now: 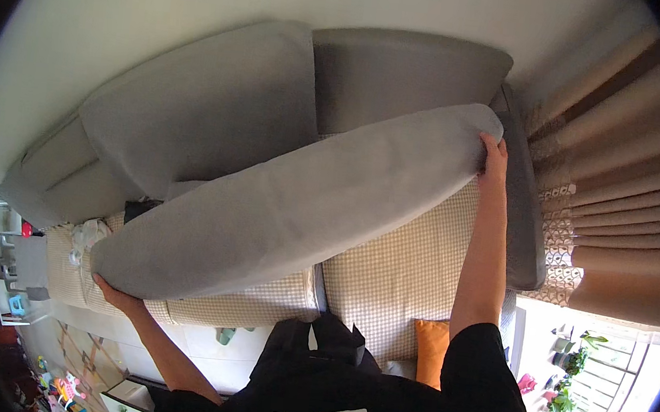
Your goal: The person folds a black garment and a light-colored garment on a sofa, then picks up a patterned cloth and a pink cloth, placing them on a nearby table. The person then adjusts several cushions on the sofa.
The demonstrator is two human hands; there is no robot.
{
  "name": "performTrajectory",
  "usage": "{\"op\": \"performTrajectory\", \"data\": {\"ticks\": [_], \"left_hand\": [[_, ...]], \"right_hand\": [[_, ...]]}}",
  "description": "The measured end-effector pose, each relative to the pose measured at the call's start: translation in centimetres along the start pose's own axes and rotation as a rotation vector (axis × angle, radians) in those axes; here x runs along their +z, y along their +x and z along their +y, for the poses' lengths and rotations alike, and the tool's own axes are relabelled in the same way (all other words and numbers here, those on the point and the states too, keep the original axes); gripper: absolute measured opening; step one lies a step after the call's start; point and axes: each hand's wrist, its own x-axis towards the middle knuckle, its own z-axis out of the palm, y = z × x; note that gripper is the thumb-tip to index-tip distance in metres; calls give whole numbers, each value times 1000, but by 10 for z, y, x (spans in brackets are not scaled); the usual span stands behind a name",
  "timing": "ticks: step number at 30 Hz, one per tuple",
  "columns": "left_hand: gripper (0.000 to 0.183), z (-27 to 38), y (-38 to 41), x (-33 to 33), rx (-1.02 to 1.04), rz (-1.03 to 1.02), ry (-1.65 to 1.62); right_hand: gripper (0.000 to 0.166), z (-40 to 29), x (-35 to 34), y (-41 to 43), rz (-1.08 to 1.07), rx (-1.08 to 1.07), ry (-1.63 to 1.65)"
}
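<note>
A long grey sofa cushion (300,203) spans the space before me, tilted with its right end farther from me. At its lower left end, my left hand (115,297) grips the edge, with the fingers mostly hidden underneath. My right hand (494,157) holds the opposite end, thumb over the top edge. Beneath and behind it is a grey sofa, whose seat carries a beige checked cover (402,262). Two large grey back cushions, one on the left (214,103) and one on the right (403,81), lean by the wall.
An orange pillow (430,352) lies on the seat near my right arm. A pale crumpled cloth (87,236) rests at the far left. The sofa's right armrest (520,208) borders brown curtains (634,238). Toys (66,386) and a white table (128,405) stand lower left.
</note>
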Motion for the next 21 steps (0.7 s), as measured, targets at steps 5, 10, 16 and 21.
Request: {"op": "performTrajectory", "data": {"ticks": [5,10,16,21], "left_hand": [[64,19,-13,39,95,-20,32],[68,20,-11,71,251,-95,231],[72,17,-22,72,88,-24,240],[65,14,-20,40,56,-25,97]], "right_hand": [[50,-16,-44,23,-64,-11,12],[74,-9,-63,63,116,29,-328],[87,40,-68,70,-17,84,113],[85,31,-42,40,39,-3,305]]}}
